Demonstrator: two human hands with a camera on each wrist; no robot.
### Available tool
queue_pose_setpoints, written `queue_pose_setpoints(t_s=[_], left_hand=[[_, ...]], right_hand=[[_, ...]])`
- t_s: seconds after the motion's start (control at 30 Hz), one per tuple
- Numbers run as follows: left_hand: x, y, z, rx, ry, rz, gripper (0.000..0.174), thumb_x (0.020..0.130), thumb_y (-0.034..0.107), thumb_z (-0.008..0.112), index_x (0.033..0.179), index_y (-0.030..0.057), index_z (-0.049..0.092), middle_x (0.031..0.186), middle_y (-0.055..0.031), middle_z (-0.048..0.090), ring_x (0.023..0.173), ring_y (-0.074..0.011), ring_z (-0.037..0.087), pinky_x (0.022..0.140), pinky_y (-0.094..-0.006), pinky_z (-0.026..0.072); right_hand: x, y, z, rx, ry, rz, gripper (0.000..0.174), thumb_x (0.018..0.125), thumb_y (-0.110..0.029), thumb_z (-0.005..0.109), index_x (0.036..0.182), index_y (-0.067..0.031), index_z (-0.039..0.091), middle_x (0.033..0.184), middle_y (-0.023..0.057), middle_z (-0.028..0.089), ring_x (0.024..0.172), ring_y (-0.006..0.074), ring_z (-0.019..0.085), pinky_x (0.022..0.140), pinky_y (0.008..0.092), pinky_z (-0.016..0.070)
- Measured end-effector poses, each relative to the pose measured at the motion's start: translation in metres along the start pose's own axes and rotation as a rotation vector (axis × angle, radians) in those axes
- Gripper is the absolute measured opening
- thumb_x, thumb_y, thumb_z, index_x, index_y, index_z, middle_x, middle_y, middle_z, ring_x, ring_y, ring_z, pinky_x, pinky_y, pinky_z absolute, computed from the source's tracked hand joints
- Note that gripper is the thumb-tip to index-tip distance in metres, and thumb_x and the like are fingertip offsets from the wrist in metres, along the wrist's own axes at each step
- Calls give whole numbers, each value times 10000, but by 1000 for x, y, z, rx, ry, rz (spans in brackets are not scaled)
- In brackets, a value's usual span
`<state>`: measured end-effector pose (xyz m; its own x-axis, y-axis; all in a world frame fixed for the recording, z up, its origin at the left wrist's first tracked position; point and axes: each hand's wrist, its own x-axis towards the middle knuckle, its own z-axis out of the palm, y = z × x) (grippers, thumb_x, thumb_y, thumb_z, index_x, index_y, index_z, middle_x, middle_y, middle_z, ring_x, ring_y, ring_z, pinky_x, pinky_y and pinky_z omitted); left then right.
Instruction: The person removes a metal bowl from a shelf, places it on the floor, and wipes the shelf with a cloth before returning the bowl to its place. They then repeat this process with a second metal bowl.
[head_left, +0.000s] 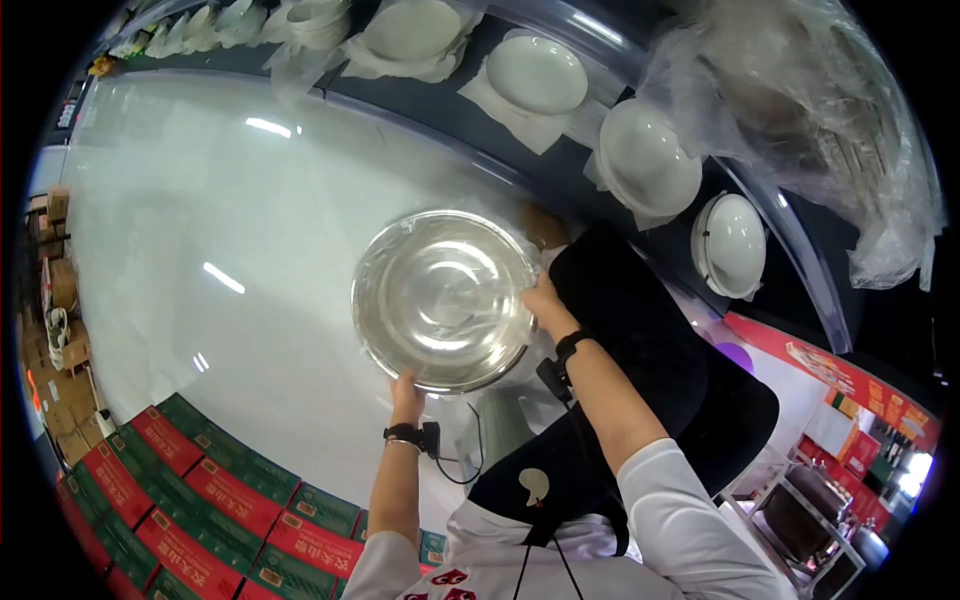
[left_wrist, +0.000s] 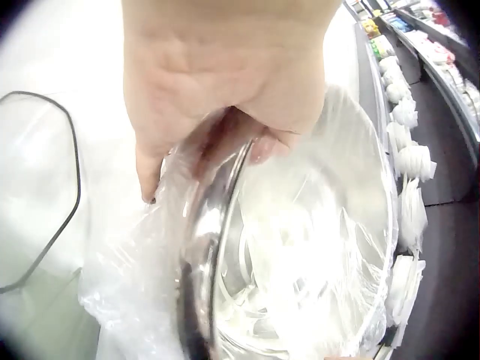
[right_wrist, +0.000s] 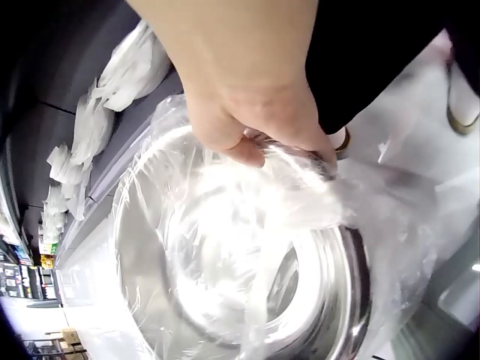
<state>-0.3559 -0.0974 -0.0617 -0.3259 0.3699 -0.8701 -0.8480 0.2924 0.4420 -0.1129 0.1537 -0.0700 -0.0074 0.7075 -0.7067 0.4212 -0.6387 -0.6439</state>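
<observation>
A shiny steel basin, covered in clear plastic film, is held in front of the body with its inside facing up. My left hand grips the near rim, thumb over the inner side and fingers around the outside in the left wrist view. At the right side of the rim, my right hand pinches the edge through the plastic. Loose film hangs outside the rim below the left hand. Bright reflections hide part of the basin's bottom.
Dark shelving along the far and right side bears white bowls and plates with wrapping. Crumpled clear plastic covers goods at the upper right. Red and green boxes are stacked lower left. A pale green object stands below the basin.
</observation>
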Motion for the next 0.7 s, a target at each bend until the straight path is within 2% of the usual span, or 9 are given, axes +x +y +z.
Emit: queue_pose_setpoints(t_s=[0.2, 0.27, 0.3, 0.33, 0.4, 0.47, 0.53, 0.63, 0.7], left_hand=[[29, -29, -38, -91, 11, -95, 316, 738, -27, 542, 1048, 30, 512, 903, -85, 537, 819, -211, 579, 670, -364, 517], [55, -42, -70, 729, -100, 290, 85, 732, 19, 611, 768, 36, 535, 687, -21, 479, 644, -185, 545, 629, -326, 504], [5, -8, -39, 1488, -197, 503, 268, 759, 91, 655, 1001, 50, 549, 862, -66, 544, 785, -189, 550, 612, -369, 487], [36, -27, -61, 650, -144, 197, 312, 753, 157, 697, 1011, 45, 562, 885, -53, 555, 818, -194, 556, 622, -384, 487], [-15, 16, 2, 676, 146, -59, 411, 732, 214, 738, 1052, 28, 559, 904, -50, 571, 807, -201, 564, 642, -386, 490], [-33, 35, 16, 820, 59, 48, 499, 721, 245, 759, 1087, -19, 544, 915, -101, 615, 807, -237, 598, 677, -401, 506], [-11, 39, -7, 1139, 58, 574, 558, 713, 290, 781, 1076, -65, 548, 945, -193, 652, 843, -319, 636, 711, -418, 513], [-77, 101, 41, 1269, -7, 718, 655, 702, 318, 795, 1126, -105, 530, 1023, -281, 632, 931, -404, 630, 773, -428, 512], [-88, 123, 61, 1426, 83, 874, 705, 730, 329, 767, 1220, -98, 496, 1134, -285, 595, 976, -384, 629, 825, -412, 512]], right_hand=[[-7, -13, -3, 23, -72, 94, 632, 737, -37, 589, 1327, 32, 372, 1193, 239, 528, 1077, 348, 567, 840, 453, 504], [-17, -34, -1, -37, 26, 129, 579, 741, -46, 583, 1284, 68, 418, 1149, 247, 551, 1041, 350, 587, 828, 474, 506], [8, -11, 5, 82, -12, 152, 531, 738, -39, 576, 1239, 89, 452, 1104, 242, 571, 1016, 355, 600, 831, 483, 504], [33, 8, 10, 201, -51, 176, 487, 735, -32, 569, 1194, 111, 487, 1058, 238, 592, 990, 359, 612, 834, 493, 501], [11, -37, 3, 271, -22, 139, 419, 735, -38, 564, 1117, 131, 529, 976, 216, 618, 900, 349, 629, 807, 488, 506], [-35, -103, -13, 235, -125, 61, 390, 738, -70, 577, 1067, 135, 541, 935, 212, 620, 829, 335, 621, 761, 472, 510], [-63, -150, -28, 308, -269, 37, 390, 752, -124, 600, 1094, 59, 557, 995, 157, 606, 914, 293, 589, 838, 462, 466], [-129, -217, -48, 370, -355, 47, 347, 800, -171, 606, 1140, -117, 562, 1122, 13, 543, 1115, 216, 488, 979, 450, 345], [-185, -249, -69, 393, -411, -42, 311, 816, -165, 591, 1121, -103, 574, 1059, 13, 558, 1016, 183, 513, 890, 382, 392]])
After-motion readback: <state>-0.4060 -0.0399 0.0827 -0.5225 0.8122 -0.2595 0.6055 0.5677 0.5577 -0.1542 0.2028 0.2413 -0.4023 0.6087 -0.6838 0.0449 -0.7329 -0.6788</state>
